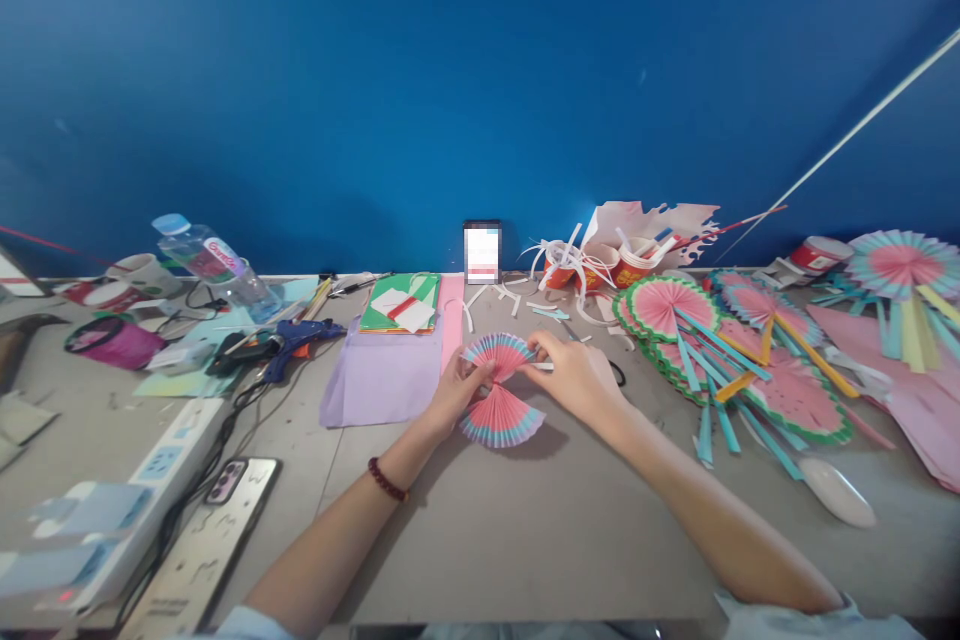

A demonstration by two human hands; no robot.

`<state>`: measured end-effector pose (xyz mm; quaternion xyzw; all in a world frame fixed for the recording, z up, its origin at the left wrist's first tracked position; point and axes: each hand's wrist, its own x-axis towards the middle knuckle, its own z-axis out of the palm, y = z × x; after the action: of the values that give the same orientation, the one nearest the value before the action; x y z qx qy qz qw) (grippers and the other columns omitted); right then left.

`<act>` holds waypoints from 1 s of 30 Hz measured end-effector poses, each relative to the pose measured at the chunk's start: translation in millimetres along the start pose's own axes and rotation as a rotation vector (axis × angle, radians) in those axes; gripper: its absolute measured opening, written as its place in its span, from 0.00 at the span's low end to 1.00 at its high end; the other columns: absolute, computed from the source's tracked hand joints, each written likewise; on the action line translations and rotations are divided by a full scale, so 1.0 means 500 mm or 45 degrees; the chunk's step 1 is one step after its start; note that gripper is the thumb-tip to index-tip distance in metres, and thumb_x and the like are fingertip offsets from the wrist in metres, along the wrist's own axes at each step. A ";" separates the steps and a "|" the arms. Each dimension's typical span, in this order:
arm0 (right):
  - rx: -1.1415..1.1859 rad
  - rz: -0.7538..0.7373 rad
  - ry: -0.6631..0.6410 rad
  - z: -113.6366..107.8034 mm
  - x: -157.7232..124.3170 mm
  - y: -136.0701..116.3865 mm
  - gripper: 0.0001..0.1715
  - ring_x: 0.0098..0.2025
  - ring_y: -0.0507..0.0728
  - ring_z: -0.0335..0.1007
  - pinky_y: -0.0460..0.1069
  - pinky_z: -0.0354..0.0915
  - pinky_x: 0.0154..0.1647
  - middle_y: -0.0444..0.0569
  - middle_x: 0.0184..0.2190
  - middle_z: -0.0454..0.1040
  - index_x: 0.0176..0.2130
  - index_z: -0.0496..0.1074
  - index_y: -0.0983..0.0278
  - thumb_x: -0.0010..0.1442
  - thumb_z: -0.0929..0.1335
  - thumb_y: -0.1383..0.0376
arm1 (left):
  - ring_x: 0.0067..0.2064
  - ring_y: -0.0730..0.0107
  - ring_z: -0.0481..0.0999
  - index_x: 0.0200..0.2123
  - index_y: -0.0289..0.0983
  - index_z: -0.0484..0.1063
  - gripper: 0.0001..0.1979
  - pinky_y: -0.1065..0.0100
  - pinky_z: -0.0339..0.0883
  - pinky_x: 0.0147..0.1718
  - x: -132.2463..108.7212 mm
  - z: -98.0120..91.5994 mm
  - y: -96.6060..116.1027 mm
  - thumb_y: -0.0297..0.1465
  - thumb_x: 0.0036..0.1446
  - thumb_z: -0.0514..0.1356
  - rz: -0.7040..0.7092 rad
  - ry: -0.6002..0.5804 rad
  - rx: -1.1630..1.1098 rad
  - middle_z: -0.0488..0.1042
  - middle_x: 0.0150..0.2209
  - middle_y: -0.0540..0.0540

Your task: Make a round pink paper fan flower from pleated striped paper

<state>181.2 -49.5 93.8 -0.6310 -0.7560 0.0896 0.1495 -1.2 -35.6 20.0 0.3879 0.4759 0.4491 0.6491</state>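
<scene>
Left hand (456, 390) clamped on fan (501, 425) at its waist | right hand (576, 378) pinches upper lobe's right edge | fan mid-desk (600, 540), right of purple paper (382, 382); long axis up-down in view, one lobe spreading up, one down | back right: red cups (630, 273) hold white strips (556, 250) | back left: capped bottle (219, 258) leans left

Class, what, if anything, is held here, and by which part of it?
A pleated paper fan: the left grip pinches it near its gathered middle, the right grip at the upper half's right end.
</scene>
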 end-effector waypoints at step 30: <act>0.021 -0.162 0.004 0.006 -0.008 -0.008 0.06 0.35 0.54 0.73 0.46 0.53 0.29 0.43 0.34 0.78 0.36 0.71 0.58 0.59 0.66 0.60 | 0.26 0.80 0.64 0.40 0.38 0.67 0.13 0.75 0.60 0.25 -0.037 0.029 -0.010 0.38 0.54 0.61 0.465 -0.035 0.364 0.68 0.36 0.49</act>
<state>177.0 -54.0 91.7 -0.5805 -0.7936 0.0852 0.1612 11.1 -55.6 23.6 0.5618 0.4476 0.4817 0.5020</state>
